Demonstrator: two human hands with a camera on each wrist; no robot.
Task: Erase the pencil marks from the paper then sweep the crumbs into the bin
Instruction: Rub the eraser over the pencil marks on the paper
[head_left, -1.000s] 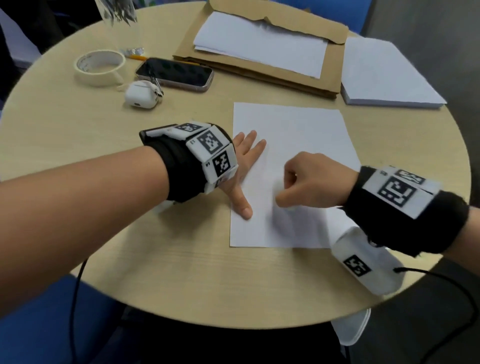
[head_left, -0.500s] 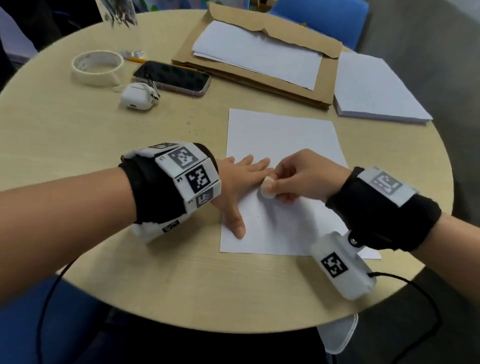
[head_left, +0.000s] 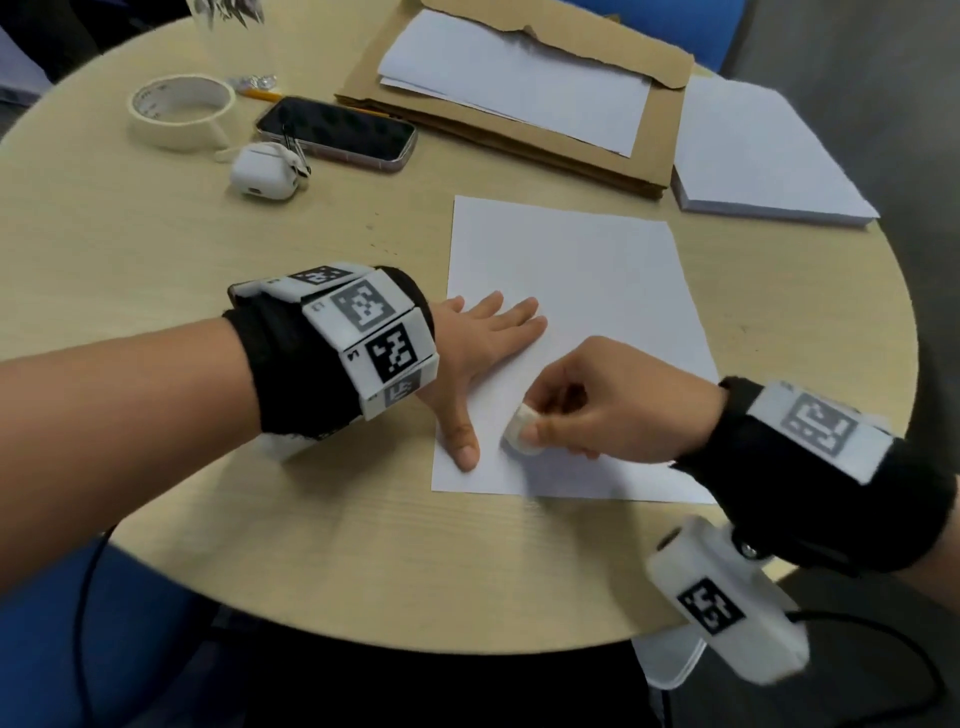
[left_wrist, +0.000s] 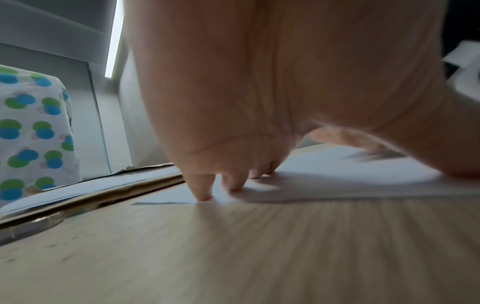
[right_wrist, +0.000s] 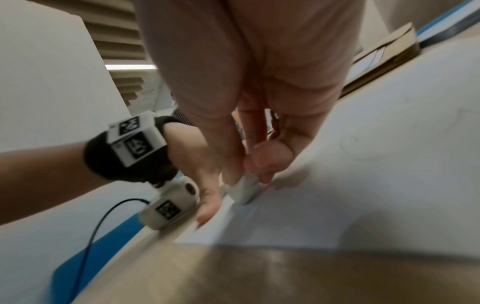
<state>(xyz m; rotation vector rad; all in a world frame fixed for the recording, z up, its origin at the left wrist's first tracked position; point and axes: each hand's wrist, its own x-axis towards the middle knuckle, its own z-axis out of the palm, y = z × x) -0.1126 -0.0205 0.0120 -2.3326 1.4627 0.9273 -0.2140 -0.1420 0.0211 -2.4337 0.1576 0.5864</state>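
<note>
Head view: the left hand (head_left: 470, 358) lies flat on the paper (head_left: 587, 291), fingers (head_left: 519, 322) straight and spread, thumb splayed toward the near edge, pinning the sheet to the worktop (head_left: 156, 260). Just beside that thumb, the right hand (head_left: 608, 400) pinches a white eraser (head_left: 522, 428) between thumb and curled fingers, its tip down on the paper. Right wrist view shows the eraser (right_wrist: 244, 189) touching the sheet, faint pencil lines (right_wrist: 363, 148) beyond.
</note>
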